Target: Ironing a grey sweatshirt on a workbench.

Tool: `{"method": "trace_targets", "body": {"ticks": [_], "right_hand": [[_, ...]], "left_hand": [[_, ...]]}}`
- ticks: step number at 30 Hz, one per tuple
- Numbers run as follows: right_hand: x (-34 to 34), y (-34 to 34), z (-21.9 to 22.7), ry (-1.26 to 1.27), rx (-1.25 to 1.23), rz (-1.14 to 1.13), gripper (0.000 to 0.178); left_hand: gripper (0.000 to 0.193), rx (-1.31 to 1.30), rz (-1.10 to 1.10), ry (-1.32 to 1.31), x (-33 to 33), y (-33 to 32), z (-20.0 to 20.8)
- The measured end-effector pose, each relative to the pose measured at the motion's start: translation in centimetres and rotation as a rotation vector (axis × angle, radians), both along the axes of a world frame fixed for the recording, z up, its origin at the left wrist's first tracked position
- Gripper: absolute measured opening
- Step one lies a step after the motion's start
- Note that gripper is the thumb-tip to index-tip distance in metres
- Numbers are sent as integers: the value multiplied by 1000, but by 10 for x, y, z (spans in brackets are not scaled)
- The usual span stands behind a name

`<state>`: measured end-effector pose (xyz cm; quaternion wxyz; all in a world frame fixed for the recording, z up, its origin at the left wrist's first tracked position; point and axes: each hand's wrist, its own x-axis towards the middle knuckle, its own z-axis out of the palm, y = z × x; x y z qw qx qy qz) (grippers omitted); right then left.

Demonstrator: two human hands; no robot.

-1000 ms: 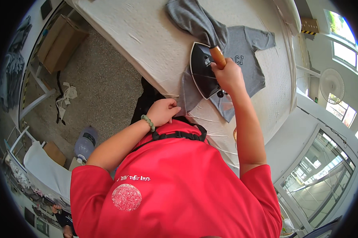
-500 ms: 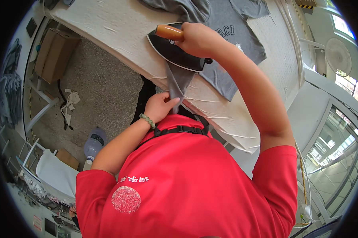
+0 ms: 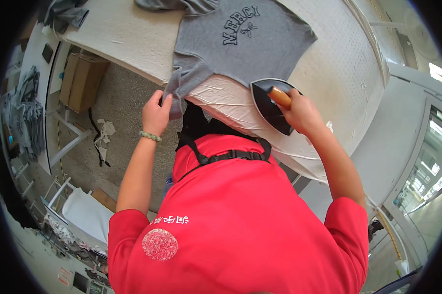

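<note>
A grey sweatshirt [image 3: 206, 46] with dark lettering and a small bow on its chest lies spread over the cream padded ironing table [image 3: 341, 54]. At the table's front edge my left hand [image 3: 157, 113] pinches the end of one sleeve, which hangs partly over the edge. To the right, my right hand [image 3: 303, 111] is wrapped round the wooden handle of a black iron [image 3: 270, 109]. The iron rests on the table cover near the front edge, beside the sweatshirt's lower hem. Its soleplate is hidden underneath.
Cardboard boxes [image 3: 86, 81] stand under the table on the left. Scraps of white cloth [image 3: 104, 132] and a dark cord lie on the floor. Grey garments [image 3: 22, 115] are piled at the far left, and another grey piece [image 3: 66, 14] sits at the table's far left corner.
The iron has gone from the sleeve to the right, onto the table cover beside the hem. My left hand has moved left and away from my body with the sleeve end, uncovering the chest lettering.
</note>
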<state>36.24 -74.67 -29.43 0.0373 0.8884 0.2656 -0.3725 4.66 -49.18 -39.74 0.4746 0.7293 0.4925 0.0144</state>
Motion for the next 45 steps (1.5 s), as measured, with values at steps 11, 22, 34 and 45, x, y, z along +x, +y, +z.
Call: {"method": "trace_targets", "body": {"ticks": [11, 22, 34, 45], "right_hand": [[30, -98, -20, -278, 237, -304, 53], [-7, -29, 8, -173, 305, -369, 68], [11, 38, -20, -199, 385, -159, 70], [39, 42, -16, -204, 329, -251, 86]], "left_hand": [[49, 643, -685, -237, 130, -27, 26], [67, 724, -1557, -559, 408, -2, -22], [59, 542, -1798, -761, 526, 31, -30], [40, 385, -1786, 130, 587, -20, 14]]}}
